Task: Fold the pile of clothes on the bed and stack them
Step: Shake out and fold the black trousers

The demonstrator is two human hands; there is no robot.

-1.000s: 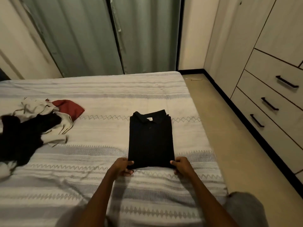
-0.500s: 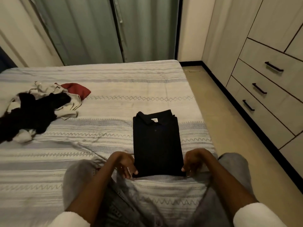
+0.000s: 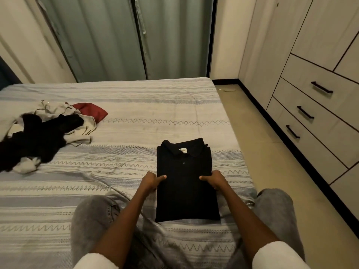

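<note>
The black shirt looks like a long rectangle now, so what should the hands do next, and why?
Probably fold the near half up toward the collar. The black shirt lies flat, sleeves tucked away, but long. The left hand and right hand grip its side edges about halfway along, thumbs on top, where a fold line would fall. That would make it compact for stacking.

The folded shirt (image 3: 184, 183) lies on the bed (image 3: 136, 105), near its right edge, with the collar at the far end. The left hand (image 3: 150, 181) is at the shirt's left side and the right hand (image 3: 215, 180) at its right side. The pile of clothes (image 3: 42, 133) lies far to the left, well apart. The drawers (image 3: 310, 113) stand to the right of the bed, the curtains (image 3: 126, 35) behind it.
</note>
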